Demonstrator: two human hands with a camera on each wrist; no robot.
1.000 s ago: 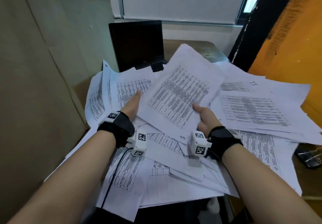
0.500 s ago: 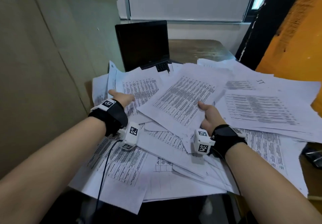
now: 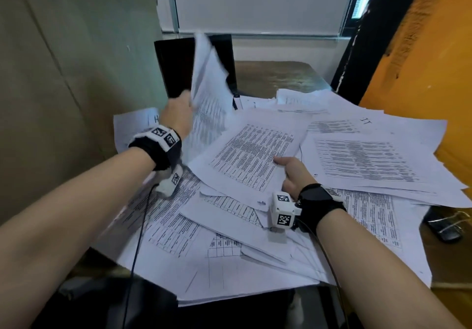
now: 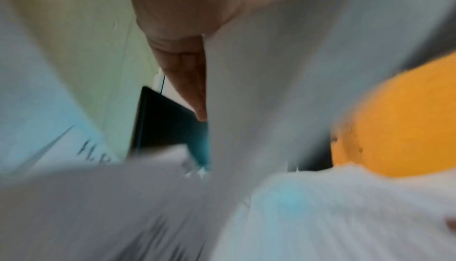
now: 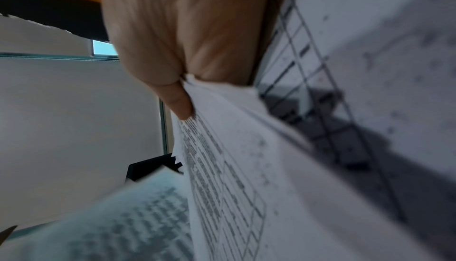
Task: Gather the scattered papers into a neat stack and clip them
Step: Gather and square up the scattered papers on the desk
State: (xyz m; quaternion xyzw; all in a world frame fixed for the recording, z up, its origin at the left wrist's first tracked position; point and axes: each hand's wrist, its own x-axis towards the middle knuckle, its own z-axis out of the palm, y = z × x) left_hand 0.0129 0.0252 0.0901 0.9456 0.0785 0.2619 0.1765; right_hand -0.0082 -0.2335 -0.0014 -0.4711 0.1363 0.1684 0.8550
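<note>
Printed white papers (image 3: 357, 160) lie scattered in overlapping layers over the desk. My left hand (image 3: 178, 116) holds a few lifted sheets (image 3: 207, 98) nearly upright at the back left, in front of the laptop. The left wrist view is blurred; there a finger (image 4: 192, 82) lies flat along the raised paper (image 4: 259, 89). My right hand (image 3: 291, 175) grips the near edge of a tilted bundle of sheets (image 3: 250, 154) in the middle. In the right wrist view my thumb (image 5: 177, 99) pinches that bundle (image 5: 234, 177) from above. A black binder clip (image 3: 445, 227) lies at the right, beside the papers.
A black laptop (image 3: 176, 68) stands open at the back, partly behind the lifted sheets. A beige wall (image 3: 63, 85) runs close along the left. An orange surface (image 3: 421, 73) rises at the right. Bare wooden desk (image 3: 275, 78) shows behind the papers.
My left hand has risen from the flat papers at the left and swung a few sheets upright toward the laptop. My right hand keeps its grip on the middle bundle.
</note>
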